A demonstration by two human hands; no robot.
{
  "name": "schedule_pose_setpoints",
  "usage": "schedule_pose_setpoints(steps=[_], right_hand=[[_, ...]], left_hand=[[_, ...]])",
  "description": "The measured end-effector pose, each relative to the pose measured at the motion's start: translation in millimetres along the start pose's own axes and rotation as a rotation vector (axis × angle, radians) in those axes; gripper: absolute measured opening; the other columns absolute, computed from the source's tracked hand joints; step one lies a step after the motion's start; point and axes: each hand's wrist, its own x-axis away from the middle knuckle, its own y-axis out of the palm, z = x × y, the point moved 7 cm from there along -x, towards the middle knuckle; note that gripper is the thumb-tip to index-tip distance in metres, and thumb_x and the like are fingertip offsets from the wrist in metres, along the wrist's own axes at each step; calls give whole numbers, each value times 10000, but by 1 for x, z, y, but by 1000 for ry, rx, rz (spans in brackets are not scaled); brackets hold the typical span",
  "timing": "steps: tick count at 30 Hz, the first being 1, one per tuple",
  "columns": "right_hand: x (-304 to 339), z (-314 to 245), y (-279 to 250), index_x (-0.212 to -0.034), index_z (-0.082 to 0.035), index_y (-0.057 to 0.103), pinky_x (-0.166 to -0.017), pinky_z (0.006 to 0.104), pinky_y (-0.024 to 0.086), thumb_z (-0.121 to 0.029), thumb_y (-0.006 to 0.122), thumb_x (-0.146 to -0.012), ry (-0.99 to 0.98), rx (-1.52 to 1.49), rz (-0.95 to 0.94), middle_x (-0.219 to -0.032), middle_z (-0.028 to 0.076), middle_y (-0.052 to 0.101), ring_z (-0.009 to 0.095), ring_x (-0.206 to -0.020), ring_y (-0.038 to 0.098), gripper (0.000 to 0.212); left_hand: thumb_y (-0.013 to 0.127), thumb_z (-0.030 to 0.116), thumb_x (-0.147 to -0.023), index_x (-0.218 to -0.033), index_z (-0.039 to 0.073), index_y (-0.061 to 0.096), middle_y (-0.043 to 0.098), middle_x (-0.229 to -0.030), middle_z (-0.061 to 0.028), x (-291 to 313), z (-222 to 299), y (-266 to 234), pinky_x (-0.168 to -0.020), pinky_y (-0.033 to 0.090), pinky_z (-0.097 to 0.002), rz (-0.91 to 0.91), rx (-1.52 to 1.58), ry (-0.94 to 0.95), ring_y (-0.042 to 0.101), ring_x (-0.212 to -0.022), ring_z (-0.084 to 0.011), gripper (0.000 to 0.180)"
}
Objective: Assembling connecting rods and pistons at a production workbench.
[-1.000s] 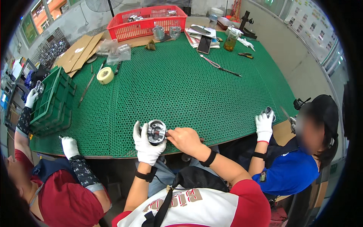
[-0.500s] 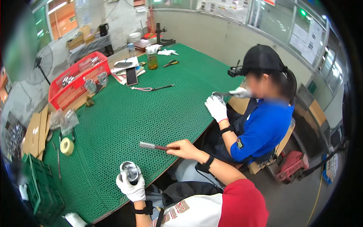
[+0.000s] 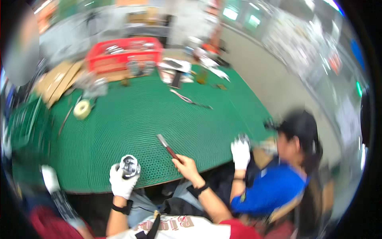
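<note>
My left hand point(image 3: 121, 184), in a white glove, grips a hollow silver piston-like metal part point(image 3: 129, 166) at the table's near edge. The part's open, shaped inside faces up. My bare right hand point(image 3: 185, 165) is closed around the dark red handle of a hand tool point(image 3: 170, 150). Its flat grey metal end points away and to the left, above the green table mat point(image 3: 131, 113). Tool and metal part are apart. Blur hides what kind of tool it is.
At the right a co-worker in blue holds a metal part point(image 3: 243, 139) in a gloved hand. Another person's gloved hand point(image 3: 50, 178) is at the left. A red crate point(image 3: 103, 63), a tape roll point(image 3: 82, 109), a phone point(image 3: 176, 79), a pink cord point(image 3: 183, 96) and a green crate point(image 3: 30, 123) stand around.
The view has swung right-to-left, with blur, and another person's gloved arm now shows at the lower left. The tool's end has turned from pointing left to pointing farther away. Both hands keep their hold.
</note>
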Motion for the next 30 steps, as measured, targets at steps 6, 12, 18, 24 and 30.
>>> schedule_pose_setpoints(steps=[6, 12, 18, 24, 30], right_hand=[[2, 6, 0, -1182, -23, 716, -540, 230, 461, -146, 679, -984, 29, -108, -25, -755, -13, 627, 47, -605, 558, 236], [11, 6, 16, -1138, -8, 715, -517, 238, 466, -151, 675, -979, 34, -89, -107, -744, 18, 650, 59, -596, 588, 218], [8, 17, -1, -1154, 13, 702, -517, 221, 464, -136, 675, -986, 86, -61, -51, -749, 16, 655, 51, -592, 581, 226], [14, 6, 2, -1245, 55, 658, -537, 283, 459, -192, 690, -976, -76, -82, 28, -724, 42, 637, 99, -595, 539, 367], [12, 16, 7, -1276, 55, 658, -550, 295, 477, -240, 710, -967, -132, -68, 80, -702, 44, 640, 104, -590, 554, 430]], left_hand=[[870, 356, -649, -1063, 85, 712, 621, -989, -145, -41, -24, -70, -787, 547, -404, 137, -136, -162, 645, -892, -326, 519], [814, 401, -738, -1108, 61, 671, 608, -1136, -185, -67, -123, -144, -922, 533, -438, 363, -395, -303, 618, -1059, -379, 523], [743, 313, -815, -1255, 70, 615, 536, -1348, -232, -61, -113, -129, -1062, 447, -509, 457, -643, -296, 499, -1277, -441, 519], [738, 136, -699, -969, 59, 642, 625, -1114, -183, -20, -11, -68, -929, 531, -489, 293, -289, 237, 613, -1060, -390, 297], [713, 140, -724, -919, 83, 664, 659, -1065, -116, -10, -9, -49, -892, 530, -480, 246, -413, 234, 629, -1061, -330, 209]])
